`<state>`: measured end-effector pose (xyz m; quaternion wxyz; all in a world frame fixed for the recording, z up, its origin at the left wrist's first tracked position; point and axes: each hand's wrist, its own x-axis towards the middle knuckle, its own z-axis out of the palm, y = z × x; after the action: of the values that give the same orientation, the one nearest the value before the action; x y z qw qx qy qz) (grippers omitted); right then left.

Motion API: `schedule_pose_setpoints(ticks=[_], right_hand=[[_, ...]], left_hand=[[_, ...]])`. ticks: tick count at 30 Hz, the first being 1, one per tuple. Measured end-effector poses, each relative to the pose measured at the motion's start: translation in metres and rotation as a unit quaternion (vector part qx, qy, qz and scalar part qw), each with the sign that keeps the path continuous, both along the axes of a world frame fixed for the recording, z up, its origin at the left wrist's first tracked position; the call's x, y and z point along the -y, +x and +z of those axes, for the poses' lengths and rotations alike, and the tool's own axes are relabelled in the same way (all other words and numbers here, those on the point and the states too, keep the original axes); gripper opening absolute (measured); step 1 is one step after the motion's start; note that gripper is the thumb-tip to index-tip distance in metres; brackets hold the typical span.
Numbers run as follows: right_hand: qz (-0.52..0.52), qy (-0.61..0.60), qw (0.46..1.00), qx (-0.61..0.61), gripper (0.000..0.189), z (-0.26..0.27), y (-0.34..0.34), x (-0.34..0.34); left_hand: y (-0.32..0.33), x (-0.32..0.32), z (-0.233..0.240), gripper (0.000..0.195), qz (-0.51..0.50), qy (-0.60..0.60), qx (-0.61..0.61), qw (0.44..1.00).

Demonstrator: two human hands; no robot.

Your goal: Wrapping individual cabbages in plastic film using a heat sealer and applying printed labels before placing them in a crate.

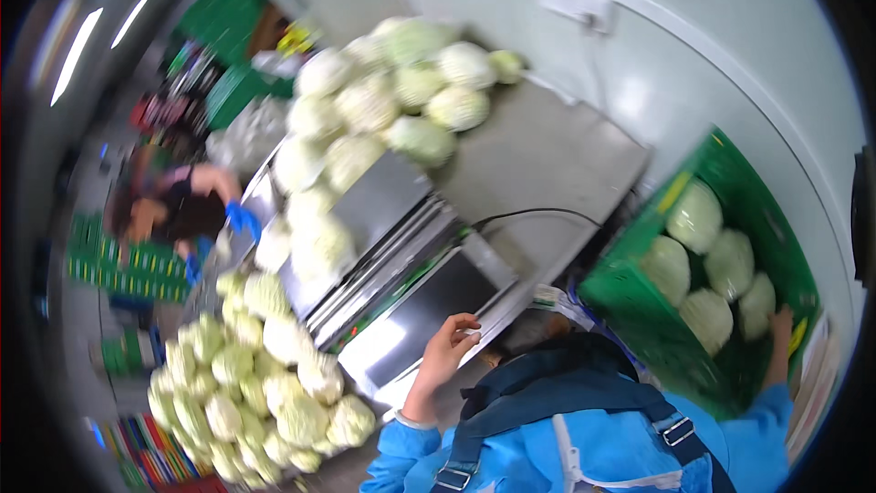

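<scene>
My left hand [446, 350] is raised with bent fingers apart and nothing in it, by the front edge of a steel tabletop film-wrapping machine [431, 301]. A dark flat plate and long rollers show on the machine. To the right, my right hand [781, 327] reaches into a green plastic crate [636, 294], close beside a cabbage [757, 306]. Whether it grips that cabbage or the crate's wall cannot be made out. Several pale, shiny cabbages lie in the crate, among them an upper one [694, 217].
Bare cabbages [369, 103] are heaped on the steel table [547, 144] beyond the machine. Another pile [239, 383] stands at left. A black cable [540, 211] crosses the tabletop. Across the table, a person in blue gloves [243, 219] stands near stacked green crates [126, 257]. A wall [684, 75] borders the right.
</scene>
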<state>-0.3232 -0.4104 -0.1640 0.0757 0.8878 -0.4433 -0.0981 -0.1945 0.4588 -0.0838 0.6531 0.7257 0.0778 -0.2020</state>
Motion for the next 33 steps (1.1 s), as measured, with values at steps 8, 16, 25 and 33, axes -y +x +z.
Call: schedule_pose_setpoints(ticks=[8, 16, 25, 33], right_hand=[[0.447, 0.497, 0.694, 0.266, 0.037, 0.165, 0.262, -0.526], [0.651, 0.354, 0.656, 0.145, 0.03, 0.081, 0.313, -0.827], [0.436, 0.723, 0.535, -0.04, 0.021, 0.061, 0.36, -0.843], [0.368, 0.873, 0.27, 0.171, 0.014, 0.17, 0.434, -0.962]], left_hand=[[-0.045, -0.211, -0.003, 0.026, 0.418, 0.155, 0.124, 0.886], [-0.039, -0.269, -0.042, 0.028, 0.341, 0.626, 0.068, 0.698], [-0.039, -0.325, -0.023, 0.023, 0.318, -0.061, -0.026, 0.946], [0.089, -0.345, 0.106, 0.02, 0.509, -0.248, 0.296, 0.77]])
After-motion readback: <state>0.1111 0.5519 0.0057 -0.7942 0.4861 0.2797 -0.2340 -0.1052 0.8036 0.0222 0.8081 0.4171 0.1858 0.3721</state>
